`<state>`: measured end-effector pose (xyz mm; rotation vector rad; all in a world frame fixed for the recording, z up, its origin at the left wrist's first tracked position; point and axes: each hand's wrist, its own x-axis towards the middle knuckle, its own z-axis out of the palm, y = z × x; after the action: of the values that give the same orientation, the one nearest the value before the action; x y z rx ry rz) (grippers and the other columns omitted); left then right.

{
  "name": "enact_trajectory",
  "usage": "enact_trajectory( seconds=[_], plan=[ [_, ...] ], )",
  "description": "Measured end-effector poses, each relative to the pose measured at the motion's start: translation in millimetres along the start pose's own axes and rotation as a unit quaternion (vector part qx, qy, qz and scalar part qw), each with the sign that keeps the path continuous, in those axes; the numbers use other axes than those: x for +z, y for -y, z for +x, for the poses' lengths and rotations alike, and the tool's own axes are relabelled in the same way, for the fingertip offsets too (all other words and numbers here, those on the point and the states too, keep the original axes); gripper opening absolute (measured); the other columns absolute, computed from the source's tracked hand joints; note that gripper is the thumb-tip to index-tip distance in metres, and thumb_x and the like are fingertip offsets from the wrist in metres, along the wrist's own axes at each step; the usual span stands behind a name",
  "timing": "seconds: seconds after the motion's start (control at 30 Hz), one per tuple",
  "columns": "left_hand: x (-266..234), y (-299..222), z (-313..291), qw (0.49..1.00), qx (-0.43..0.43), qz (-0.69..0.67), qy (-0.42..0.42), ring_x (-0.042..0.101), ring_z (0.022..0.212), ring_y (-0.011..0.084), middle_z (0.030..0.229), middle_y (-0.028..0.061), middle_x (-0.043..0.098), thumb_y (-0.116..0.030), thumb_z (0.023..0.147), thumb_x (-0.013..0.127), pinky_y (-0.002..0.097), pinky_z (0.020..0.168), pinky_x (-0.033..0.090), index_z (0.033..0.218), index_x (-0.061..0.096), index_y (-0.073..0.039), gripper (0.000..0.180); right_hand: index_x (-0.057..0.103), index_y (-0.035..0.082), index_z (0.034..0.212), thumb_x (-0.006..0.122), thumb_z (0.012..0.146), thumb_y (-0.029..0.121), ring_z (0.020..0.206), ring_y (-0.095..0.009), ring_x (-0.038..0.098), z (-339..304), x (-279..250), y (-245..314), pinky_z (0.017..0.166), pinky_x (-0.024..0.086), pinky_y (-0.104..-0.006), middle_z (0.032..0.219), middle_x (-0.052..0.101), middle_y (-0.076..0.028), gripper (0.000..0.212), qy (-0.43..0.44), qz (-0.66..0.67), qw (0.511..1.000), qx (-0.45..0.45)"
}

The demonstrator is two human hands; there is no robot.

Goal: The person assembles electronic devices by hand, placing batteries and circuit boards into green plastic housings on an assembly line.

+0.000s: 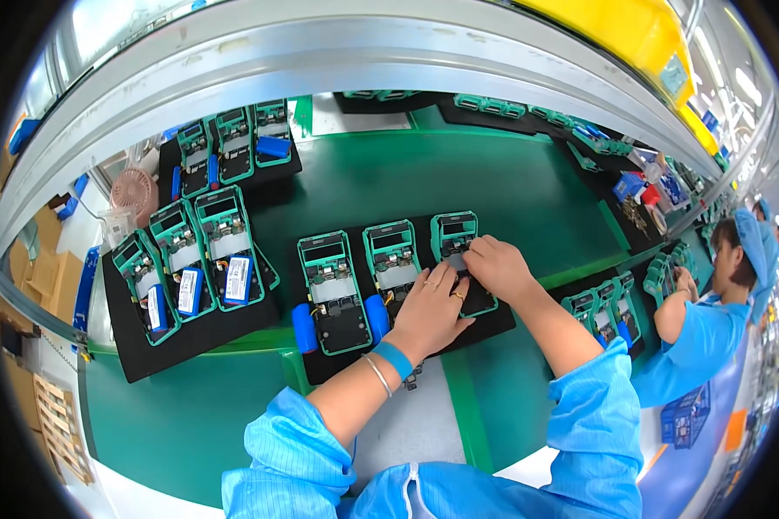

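Observation:
My left hand [428, 313] and my right hand [498, 266] meet over a green-framed device housing [454, 227] at the right end of a black mat. My right fingers are pinched together at the housing's middle. The left fingers are bent and close together beside them, with the thumb lower down. A dark grey part [456, 260] shows between the fingertips; what each hand grips is hidden. Two similar housings lie to the left, a middle one [393, 259] and an outer one [333, 294], with circuit boards showing. Blue cylindrical battery packs [305, 328] rest beside them.
On the left, a second black mat [134, 356] carries housings with labelled blue batteries [238, 278]; more housings lie behind it. A pink fan [135, 192] stands at far left. A metal beam [320, 65] crosses overhead. At right, a co-worker in blue [710, 324] handles similar housings.

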<state>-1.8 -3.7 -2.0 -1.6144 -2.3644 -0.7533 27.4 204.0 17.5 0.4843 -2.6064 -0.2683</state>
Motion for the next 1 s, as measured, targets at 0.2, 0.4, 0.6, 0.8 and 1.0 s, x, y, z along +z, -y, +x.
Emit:
enact_trajectory(
  seconds=[0.2,0.4,0.6,0.8,1.0],
  plan=[
    [1.9,1.8,0.9,1.0,-0.005,-0.001,0.005,0.04,0.137,0.0357,0.135,0.0201,0.05,-0.038,0.084,0.074,0.0511,0.113,0.036,0.134,0.056,-0.001,0.064,0.058,0.009,0.077,0.068,0.07,0.011,0.086,-0.021,0.06,5.6,-5.3,-8.8,0.068,0.055,-0.0321,0.086,0.055,-0.004,0.013,0.016,-0.035,0.998,-0.044],
    [4.5,3.1,-0.2,1.0,-0.008,0.007,0.007,0.039,0.138,0.0349,0.135,0.0195,0.05,-0.039,0.085,0.072,0.0505,0.114,0.036,0.133,0.057,-0.001,0.063,0.059,0.01,0.077,0.067,0.069,0.011,0.085,-0.021,0.06,10.8,-9.4,-7.0,0.066,0.054,-0.0318,0.086,0.054,-0.004,0.012,0.032,-0.017,0.999,-0.04],
    [7.9,3.1,-0.4,1.0,0.0,0.012,-0.008,0.04,0.137,0.0348,0.135,0.0199,0.05,-0.039,0.085,0.073,0.0506,0.113,0.036,0.133,0.056,-0.001,0.064,0.058,0.009,0.077,0.066,0.069,0.011,0.083,-0.021,0.06,5.6,-5.2,-0.9,0.065,0.054,-0.0308,0.084,0.053,-0.004,0.011,0.011,-0.014,0.999,-0.029],
    [9.4,3.0,-0.5,1.0,0.0,0.006,-0.017,0.04,0.137,0.0349,0.135,0.0204,0.05,-0.038,0.084,0.074,0.0509,0.113,0.037,0.133,0.057,-0.001,0.064,0.058,0.01,0.076,0.066,0.068,0.013,0.083,-0.019,0.06,7.0,-5.9,-0.6,0.064,0.053,-0.03,0.084,0.053,-0.004,0.012,0.008,-0.044,0.998,-0.054],
    [10.6,1.1,0.6,1.0,-0.004,0.005,-0.018,0.039,0.137,0.0347,0.134,0.0208,0.05,-0.038,0.083,0.074,0.051,0.113,0.036,0.133,0.057,-0.001,0.065,0.057,0.011,0.075,0.067,0.067,0.013,0.082,-0.018,0.059,4.3,-8.7,4.5,0.062,0.052,-0.0294,0.083,0.052,-0.003,0.013,0.013,-0.071,0.997,-0.036]
  ],
)
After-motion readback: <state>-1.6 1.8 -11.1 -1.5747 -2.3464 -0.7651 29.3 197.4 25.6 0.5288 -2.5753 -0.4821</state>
